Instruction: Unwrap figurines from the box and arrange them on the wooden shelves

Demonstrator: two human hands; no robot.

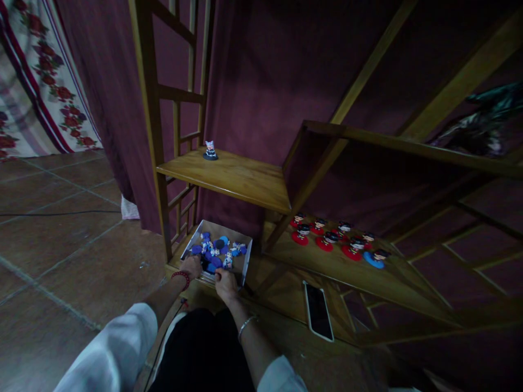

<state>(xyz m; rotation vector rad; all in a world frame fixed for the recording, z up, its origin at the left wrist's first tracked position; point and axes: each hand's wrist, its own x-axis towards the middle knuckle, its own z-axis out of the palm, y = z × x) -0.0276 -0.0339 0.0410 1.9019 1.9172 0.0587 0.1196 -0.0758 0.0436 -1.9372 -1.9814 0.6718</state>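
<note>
Maroon cloth [249, 103] hangs behind a wooden display shelf [241, 174] that stands on a tiled floor [53, 245]. Low in the shelf's left part sits an open cardboard box [245, 264] holding a jumble of small figurines [227, 260] in blue, purple and white. Both hands reach into its near side: the left hand [191, 267], wearing a red beaded bracelet [186, 279], at the near left corner; the right hand [225, 283], fingers curled, just beside it. Figurines lie directly beyond and between the hands — whether either is closed on one, I cannot tell. One figurine [210, 149] stands alone on the board above. To the right, red-based figurines [355, 248] and one blue-based figurine [375, 258] stand grouped — nearer, a phone [319, 311] lies flat.
</note>
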